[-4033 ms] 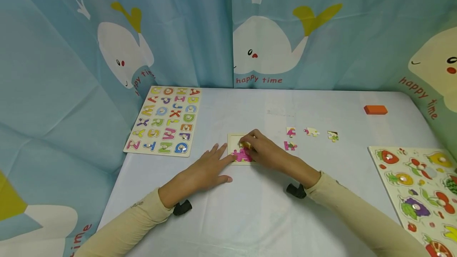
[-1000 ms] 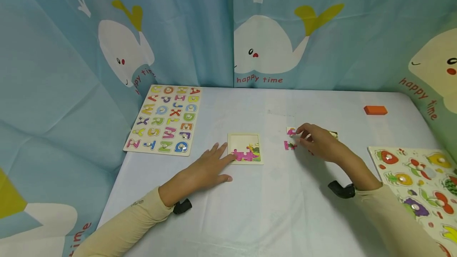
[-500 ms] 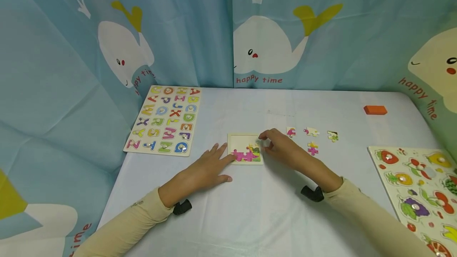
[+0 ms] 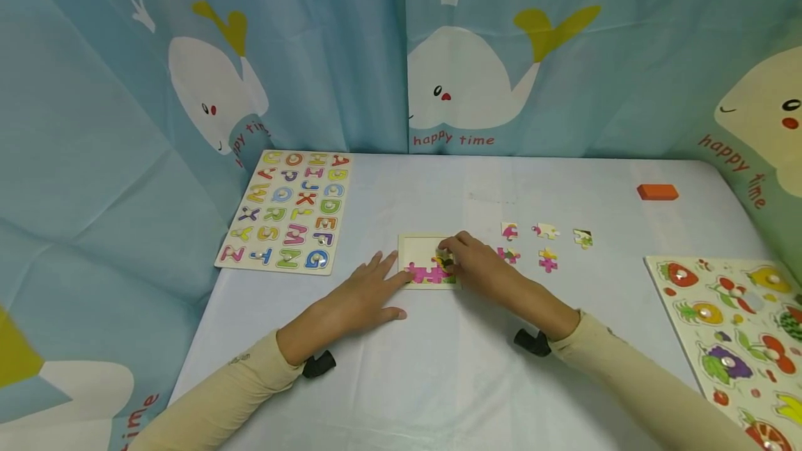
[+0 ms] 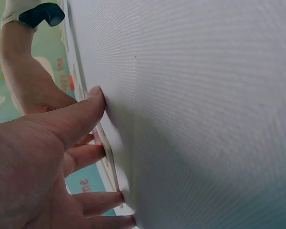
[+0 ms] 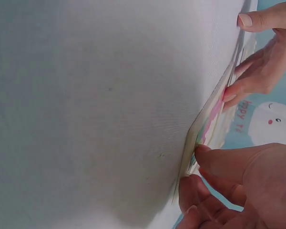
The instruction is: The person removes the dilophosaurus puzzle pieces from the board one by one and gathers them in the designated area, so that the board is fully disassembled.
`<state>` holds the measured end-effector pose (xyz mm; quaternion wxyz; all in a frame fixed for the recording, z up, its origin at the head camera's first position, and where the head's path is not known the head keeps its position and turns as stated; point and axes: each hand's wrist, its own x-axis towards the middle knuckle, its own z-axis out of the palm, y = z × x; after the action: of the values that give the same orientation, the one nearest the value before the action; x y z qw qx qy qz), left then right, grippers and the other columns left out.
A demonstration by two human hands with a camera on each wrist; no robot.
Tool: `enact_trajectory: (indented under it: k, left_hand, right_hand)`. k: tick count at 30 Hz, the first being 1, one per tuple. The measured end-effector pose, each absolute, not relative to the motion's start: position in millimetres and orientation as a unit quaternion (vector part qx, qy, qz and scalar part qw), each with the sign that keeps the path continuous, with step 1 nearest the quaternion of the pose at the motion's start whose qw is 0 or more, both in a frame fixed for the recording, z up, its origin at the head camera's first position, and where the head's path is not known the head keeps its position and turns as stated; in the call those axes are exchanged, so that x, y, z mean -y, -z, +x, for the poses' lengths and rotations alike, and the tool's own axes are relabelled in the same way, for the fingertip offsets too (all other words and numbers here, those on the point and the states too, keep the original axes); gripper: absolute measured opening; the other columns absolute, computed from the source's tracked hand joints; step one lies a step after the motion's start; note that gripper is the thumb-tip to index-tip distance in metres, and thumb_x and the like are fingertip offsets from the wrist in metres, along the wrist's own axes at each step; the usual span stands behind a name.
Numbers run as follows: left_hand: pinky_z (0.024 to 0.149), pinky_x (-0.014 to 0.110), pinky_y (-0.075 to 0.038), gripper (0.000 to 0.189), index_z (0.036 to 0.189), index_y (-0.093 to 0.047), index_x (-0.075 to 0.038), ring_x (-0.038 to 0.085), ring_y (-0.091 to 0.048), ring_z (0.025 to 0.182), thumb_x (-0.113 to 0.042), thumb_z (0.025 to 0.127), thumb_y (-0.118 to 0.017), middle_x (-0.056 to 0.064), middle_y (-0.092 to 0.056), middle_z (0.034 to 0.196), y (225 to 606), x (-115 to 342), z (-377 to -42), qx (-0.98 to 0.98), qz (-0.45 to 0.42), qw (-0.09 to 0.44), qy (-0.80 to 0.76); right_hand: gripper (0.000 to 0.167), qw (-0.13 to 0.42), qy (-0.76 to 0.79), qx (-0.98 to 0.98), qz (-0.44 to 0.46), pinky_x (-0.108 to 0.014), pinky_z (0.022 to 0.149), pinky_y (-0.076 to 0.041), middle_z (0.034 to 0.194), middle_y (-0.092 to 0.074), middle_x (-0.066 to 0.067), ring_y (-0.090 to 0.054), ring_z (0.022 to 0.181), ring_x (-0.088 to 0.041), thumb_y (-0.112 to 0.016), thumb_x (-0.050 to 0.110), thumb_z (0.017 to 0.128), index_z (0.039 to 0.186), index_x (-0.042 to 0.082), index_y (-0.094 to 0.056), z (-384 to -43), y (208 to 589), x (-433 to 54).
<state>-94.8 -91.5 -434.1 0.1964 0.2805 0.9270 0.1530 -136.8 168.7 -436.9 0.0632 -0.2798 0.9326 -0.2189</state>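
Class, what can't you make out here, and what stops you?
Head: the right rim of the puzzle tray, partly under the right hand.
Head: the right side of the fruit board, cut off by the frame.
Left wrist: much of the tray, behind the left hand.
Right wrist: whether anything is gripped; the fingers hide it.

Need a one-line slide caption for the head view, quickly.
Left hand and right hand at a part-filled puzzle tray, five loose pieces to its right on the pale tabletop.
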Motion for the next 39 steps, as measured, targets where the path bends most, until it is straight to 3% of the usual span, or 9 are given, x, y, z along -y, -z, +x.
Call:
enact_trajectory:
  k: [10, 19, 24, 39]
  left_hand:
    - [0.127, 0.061, -0.024, 0.070, 0.162, -0.043, -0.022, 0.047, -0.017, 0.160, -0.043, 0.101, -0.070, 0.020, -0.021, 0.174, 435, 93, -94, -0.926, 0.282, 0.194, -0.158]
    - [0.127, 0.061, -0.025, 0.070, 0.162, -0.044, -0.023, 0.047, -0.018, 0.160, -0.044, 0.101, -0.071, 0.020, -0.021, 0.174, 436, 92, -95, -0.928, 0.281, 0.193, -0.153]
    - [0.127, 0.061, -0.024, 0.071, 0.162, -0.043, -0.023, 0.047, -0.017, 0.160, -0.044, 0.101, -0.071, 0.019, -0.020, 0.175, 435, 92, -95, -0.927, 0.279, 0.196, -0.153]
    - [0.127, 0.061, -0.024, 0.071, 0.163, -0.042, -0.022, 0.047, -0.018, 0.160, -0.045, 0.101, -0.070, 0.020, -0.020, 0.174, 435, 92, -95, -0.927, 0.284, 0.193, -0.149]
  right_hand:
    - [0.035, 0.043, 0.218, -0.925, -0.308, -0.040, 0.086, -0.055, 0.116, -0.059, -0.018, -0.056, 0.100, -0.027, -0.078, -0.001, 0.093, 0.126, 0.001, -0.067, -136, 437, -170]
    - [0.038, -0.003, 0.214, -0.924, -0.318, -0.036, 0.076, -0.055, 0.110, -0.064, -0.015, -0.059, 0.091, -0.023, -0.083, 0.003, 0.089, 0.123, 0.008, -0.067, -135, 440, -173]
    - [0.034, -0.012, 0.216, -0.923, -0.319, -0.036, 0.077, -0.056, 0.108, -0.063, -0.012, -0.061, 0.091, -0.022, -0.078, -0.002, 0.092, 0.122, 0.010, -0.069, -134, 440, -175]
    - [0.026, 0.046, 0.286, -0.908, -0.303, -0.040, 0.087, -0.060, 0.103, -0.066, -0.006, -0.066, 0.096, -0.021, -0.069, -0.007, 0.097, 0.118, 0.009, -0.070, -138, 435, -181]
